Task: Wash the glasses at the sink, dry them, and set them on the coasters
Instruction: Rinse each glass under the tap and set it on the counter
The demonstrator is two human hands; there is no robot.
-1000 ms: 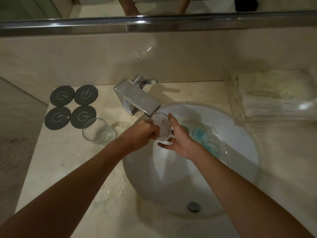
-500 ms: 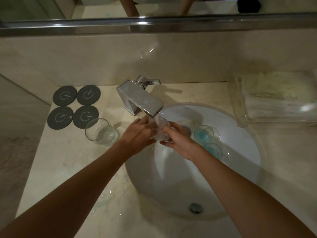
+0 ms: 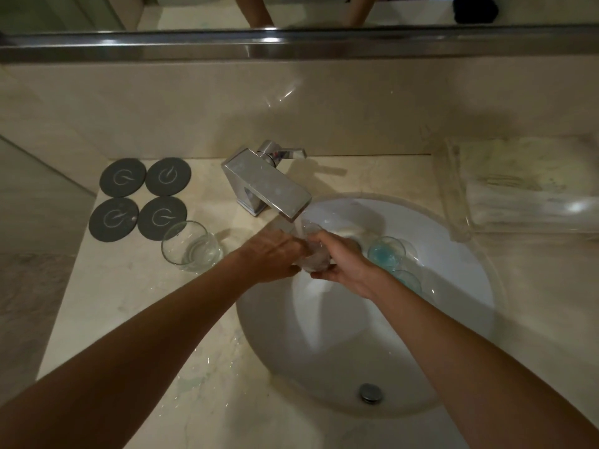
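Marble worktop (image 3: 107, 306) and a matching splashback frame a white oval sink (image 3: 460, 319), its far rim under a square chrome tap (image 3: 269, 186). Under the spout, over the sink's far side, both hands hold one clear glass (image 3: 312, 254) in the running water: the left hand (image 3: 275, 257) curls round its left side, the right hand (image 3: 343, 264) wraps it from the right, fingers closed on the wall. Just right of them, against the sink's far right wall, lie two more glasses (image 3: 387, 252) tinted blue inside, apparently unwashed. A fourth glass (image 3: 191, 246) stands upright on the worktop left of the sink, a little water in its base, just beside the near right one of four dark coasters (image 3: 139, 197) grouped in the worktop's far left corner; all four are bare. A clear tray of folded towels (image 3: 525, 192) sits at the far right.

Washing looks to be in hand, with one glass perhaps rinsed and two waiting. Next, this wet, slippery glass probably needs emptying and a firm carry clear of the tap to the worktop or towels.
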